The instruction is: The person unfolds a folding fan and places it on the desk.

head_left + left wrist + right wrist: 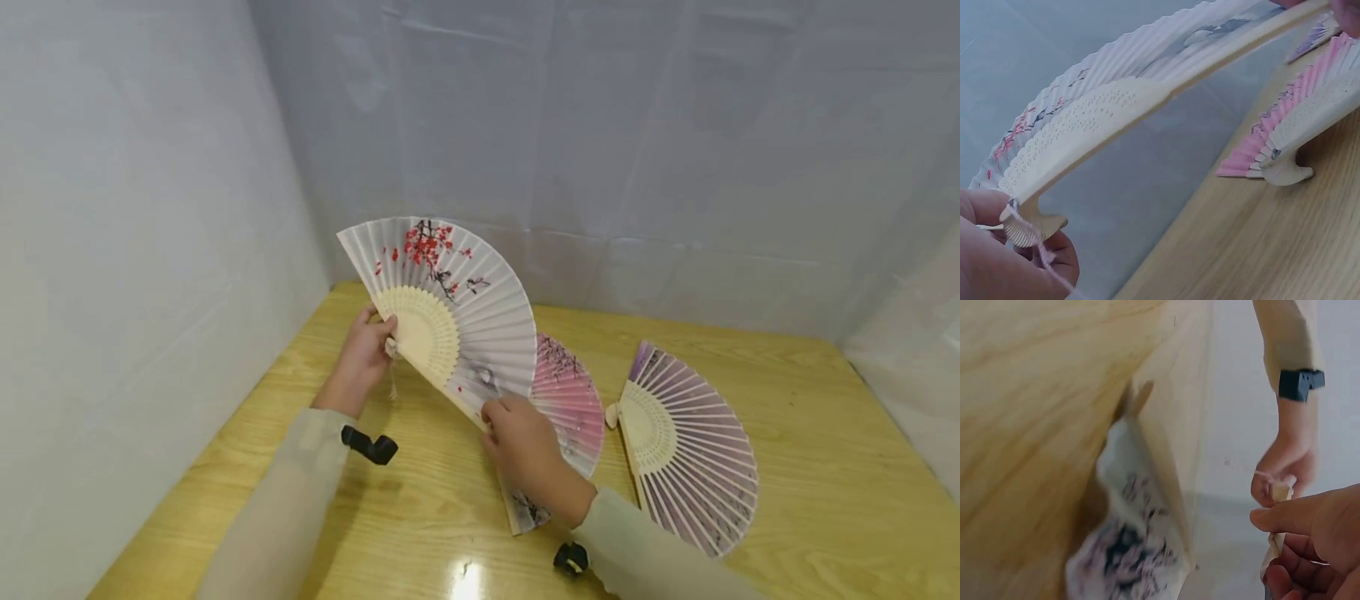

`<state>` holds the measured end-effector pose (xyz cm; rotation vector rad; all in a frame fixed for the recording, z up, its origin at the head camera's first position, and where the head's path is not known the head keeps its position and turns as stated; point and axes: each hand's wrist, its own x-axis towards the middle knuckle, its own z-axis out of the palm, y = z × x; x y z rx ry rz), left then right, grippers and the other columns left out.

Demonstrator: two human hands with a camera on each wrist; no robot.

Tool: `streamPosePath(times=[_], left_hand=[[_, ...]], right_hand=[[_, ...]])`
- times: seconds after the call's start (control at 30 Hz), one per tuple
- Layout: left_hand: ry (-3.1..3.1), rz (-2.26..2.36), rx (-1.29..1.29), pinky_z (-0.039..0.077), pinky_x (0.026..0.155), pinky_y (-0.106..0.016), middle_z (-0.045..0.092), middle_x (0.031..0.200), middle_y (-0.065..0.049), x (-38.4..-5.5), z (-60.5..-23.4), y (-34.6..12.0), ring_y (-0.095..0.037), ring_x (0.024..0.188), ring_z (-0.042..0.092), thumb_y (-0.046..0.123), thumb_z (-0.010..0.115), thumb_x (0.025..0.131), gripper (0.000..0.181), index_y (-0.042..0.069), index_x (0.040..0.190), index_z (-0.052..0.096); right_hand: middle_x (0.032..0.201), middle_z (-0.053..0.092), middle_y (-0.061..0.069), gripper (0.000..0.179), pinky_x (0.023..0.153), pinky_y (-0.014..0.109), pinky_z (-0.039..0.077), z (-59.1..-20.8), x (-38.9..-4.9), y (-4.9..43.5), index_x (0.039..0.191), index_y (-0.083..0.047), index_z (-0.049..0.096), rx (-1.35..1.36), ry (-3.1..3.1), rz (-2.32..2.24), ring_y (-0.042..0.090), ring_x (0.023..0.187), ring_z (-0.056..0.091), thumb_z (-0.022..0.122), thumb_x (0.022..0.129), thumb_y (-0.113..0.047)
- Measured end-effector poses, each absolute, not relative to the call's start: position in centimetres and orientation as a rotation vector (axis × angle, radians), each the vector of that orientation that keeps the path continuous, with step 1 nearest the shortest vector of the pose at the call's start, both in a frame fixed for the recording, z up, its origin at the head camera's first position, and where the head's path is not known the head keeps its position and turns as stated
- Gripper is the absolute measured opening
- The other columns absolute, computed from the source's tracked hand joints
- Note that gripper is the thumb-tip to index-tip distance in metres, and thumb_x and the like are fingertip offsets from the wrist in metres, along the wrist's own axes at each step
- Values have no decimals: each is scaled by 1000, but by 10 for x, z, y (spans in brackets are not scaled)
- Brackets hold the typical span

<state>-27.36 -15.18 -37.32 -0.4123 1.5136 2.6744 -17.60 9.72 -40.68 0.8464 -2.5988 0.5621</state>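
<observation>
A white folding fan [480, 325] with red blossoms and dark birds is spread wide above the table. My left hand [363, 354] pinches its pivot end, where a tassel cord [1038, 240] hangs down. At the fan's lower right edge, my right hand [527, 446] grips the outer rib between thumb and fingers. Behind that hand a pink folding fan [566, 396] lies spread on the table, partly covered by the white fan and the hand. In the right wrist view, the right thumb [1285, 515] presses on the rib, with fingers curled underneath.
To the right, a purple folding fan [705, 450] lies spread on the wooden table [825, 500]. Grey-white sheeting [600, 125] rises behind the table and along its left side [150, 250]. Both wrists wear black straps [369, 445].
</observation>
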Motion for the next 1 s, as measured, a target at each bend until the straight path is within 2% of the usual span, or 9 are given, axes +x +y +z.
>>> streamPosePath(times=[0.13, 0.23, 0.33, 0.53, 0.7, 1.0], left_hand=[[1511, 2691, -454, 37, 46, -14, 56, 83, 2, -277, -370, -152, -5, 56, 46, 7, 45, 102, 17, 17, 116, 46], [1544, 2658, -485, 35, 44, -13, 56, 83, 1, -280, -369, -153, -5, 55, 46, 9, 45, 102, 24, 15, 126, 45], [1579, 2621, -484, 41, 49, -14, 57, 89, 1, -281, -368, -153, -5, 64, 53, 10, 45, 103, 36, 13, 138, 40], [1728, 2552, -467, 50, 64, -15, 52, 101, 1, -284, -372, -155, -5, 78, 56, 8, 43, 103, 42, 6, 144, 35], [1826, 2575, -479, 50, 66, -14, 50, 103, 2, -282, -378, -153, -3, 79, 56, 8, 43, 103, 51, 5, 151, 28], [1890, 2525, -389, 51, 67, -15, 51, 104, 2, -278, -375, -153, -2, 80, 58, 9, 42, 104, 54, 5, 154, 22]], right_hand=[[80, 57, -2, 19, 51, 24, 44, -405, -171, 81, 87, -14, 60, 828, -2693, 524, 14, 68, 52, 77, 81, -19], [75, 54, -4, 19, 48, 23, 41, -405, -167, 69, 85, -15, 58, 832, -2741, 520, 11, 63, 49, 75, 82, -22], [72, 51, -5, 19, 47, 24, 40, -407, -162, 57, 82, -15, 56, 845, -2754, 533, 10, 61, 48, 73, 83, -23], [74, 54, -2, 25, 50, 29, 45, -407, -153, 35, 85, -11, 58, 879, -2830, 473, 15, 62, 54, 74, 83, -30], [75, 56, 0, 30, 49, 28, 45, -409, -163, 41, 90, -10, 60, 1035, -2820, 369, 15, 61, 55, 75, 83, -35], [76, 59, 2, 32, 50, 32, 48, -400, -161, 41, 92, -8, 62, 1014, -2882, 285, 17, 66, 59, 77, 80, -33]])
